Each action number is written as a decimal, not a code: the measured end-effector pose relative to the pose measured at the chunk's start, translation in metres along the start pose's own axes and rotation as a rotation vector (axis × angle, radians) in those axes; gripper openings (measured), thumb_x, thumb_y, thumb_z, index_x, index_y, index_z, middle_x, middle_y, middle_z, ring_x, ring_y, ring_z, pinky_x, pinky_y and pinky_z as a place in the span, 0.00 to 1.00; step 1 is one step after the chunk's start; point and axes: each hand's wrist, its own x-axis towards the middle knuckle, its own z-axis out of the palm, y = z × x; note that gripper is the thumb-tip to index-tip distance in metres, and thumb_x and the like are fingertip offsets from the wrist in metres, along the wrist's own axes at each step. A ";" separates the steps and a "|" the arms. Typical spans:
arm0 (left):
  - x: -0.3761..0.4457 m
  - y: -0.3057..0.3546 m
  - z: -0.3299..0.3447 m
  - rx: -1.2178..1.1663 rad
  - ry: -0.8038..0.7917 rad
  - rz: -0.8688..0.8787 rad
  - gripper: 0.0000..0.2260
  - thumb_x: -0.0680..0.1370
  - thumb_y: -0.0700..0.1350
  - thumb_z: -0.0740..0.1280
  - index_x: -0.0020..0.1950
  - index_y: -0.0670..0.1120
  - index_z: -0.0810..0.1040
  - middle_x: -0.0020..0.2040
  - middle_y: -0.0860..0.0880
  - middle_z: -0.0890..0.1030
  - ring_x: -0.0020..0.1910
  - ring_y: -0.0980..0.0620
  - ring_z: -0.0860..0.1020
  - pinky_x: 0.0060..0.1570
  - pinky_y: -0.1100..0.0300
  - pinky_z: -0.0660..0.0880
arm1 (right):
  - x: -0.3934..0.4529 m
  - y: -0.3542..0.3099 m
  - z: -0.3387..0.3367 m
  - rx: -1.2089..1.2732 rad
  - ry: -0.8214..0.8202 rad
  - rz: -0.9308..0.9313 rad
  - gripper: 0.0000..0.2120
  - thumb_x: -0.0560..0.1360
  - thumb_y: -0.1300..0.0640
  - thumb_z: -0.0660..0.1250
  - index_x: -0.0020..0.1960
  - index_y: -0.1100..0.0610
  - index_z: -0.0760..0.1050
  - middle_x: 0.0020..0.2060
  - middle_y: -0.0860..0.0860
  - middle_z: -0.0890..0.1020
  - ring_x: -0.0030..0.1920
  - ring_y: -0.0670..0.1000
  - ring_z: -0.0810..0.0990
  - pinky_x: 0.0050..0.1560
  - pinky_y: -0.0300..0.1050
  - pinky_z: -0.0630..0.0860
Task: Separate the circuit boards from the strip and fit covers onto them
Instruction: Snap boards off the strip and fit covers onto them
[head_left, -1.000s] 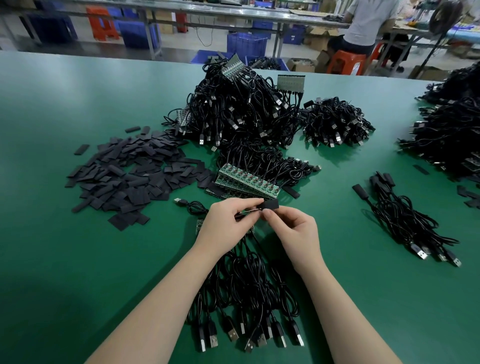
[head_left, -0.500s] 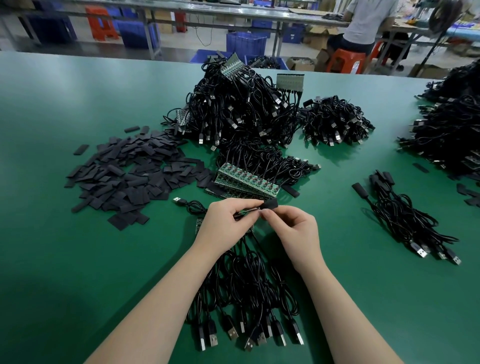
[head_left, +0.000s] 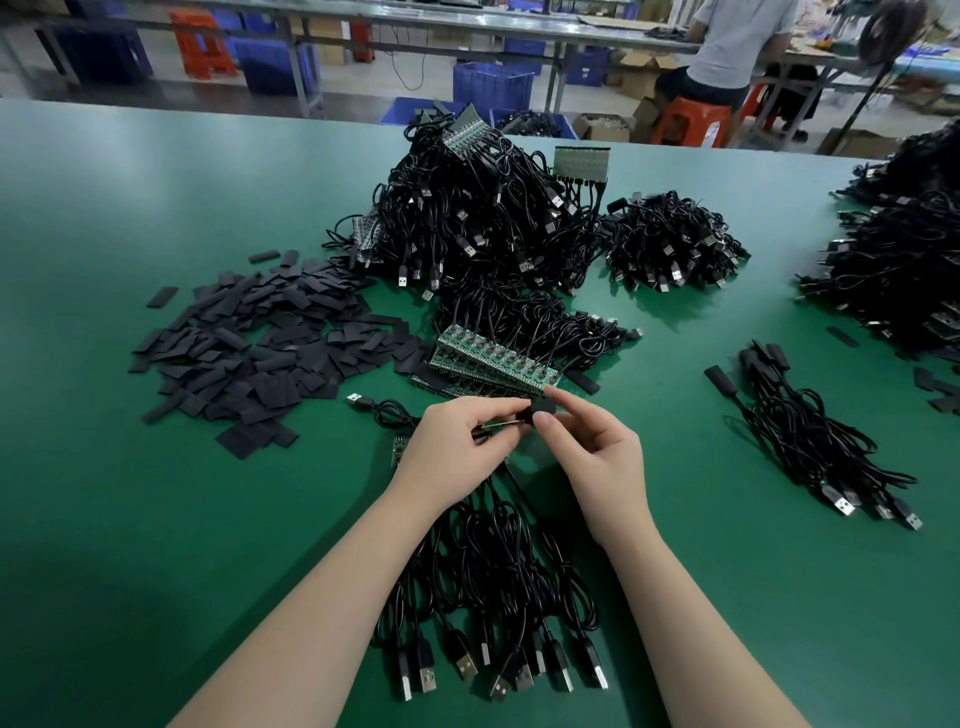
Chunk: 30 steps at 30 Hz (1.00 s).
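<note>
- My left hand (head_left: 457, 447) pinches a thin wire end; my right hand (head_left: 597, 457) pinches a small black cover (head_left: 543, 408) at its tip, above table centre.
- Circuit board strip (head_left: 493, 361) lies just beyond my fingers; loose covers pile (head_left: 249, 348) at left.
- Bare green table (head_left: 130, 519) near the left edge; USB cable bundle (head_left: 493, 597) lies between my forearms.
</note>
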 end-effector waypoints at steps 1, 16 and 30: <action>0.000 0.000 0.000 0.003 -0.015 -0.003 0.14 0.74 0.49 0.69 0.56 0.67 0.78 0.50 0.66 0.81 0.51 0.67 0.79 0.50 0.70 0.75 | 0.000 -0.001 -0.001 0.011 -0.010 -0.007 0.13 0.74 0.62 0.73 0.53 0.46 0.83 0.37 0.46 0.85 0.39 0.42 0.81 0.43 0.32 0.76; 0.000 0.000 0.000 -0.005 -0.072 -0.040 0.13 0.74 0.53 0.68 0.57 0.64 0.80 0.54 0.60 0.83 0.53 0.65 0.79 0.55 0.56 0.79 | 0.003 0.003 -0.002 0.102 0.000 0.004 0.12 0.72 0.67 0.74 0.47 0.50 0.84 0.43 0.45 0.87 0.44 0.41 0.84 0.45 0.31 0.77; -0.001 0.005 0.000 -0.073 -0.094 -0.056 0.11 0.73 0.55 0.71 0.51 0.71 0.80 0.52 0.65 0.82 0.53 0.67 0.79 0.50 0.69 0.77 | 0.005 0.004 -0.003 0.024 0.051 0.007 0.13 0.71 0.61 0.76 0.41 0.42 0.86 0.41 0.45 0.87 0.44 0.41 0.84 0.45 0.31 0.77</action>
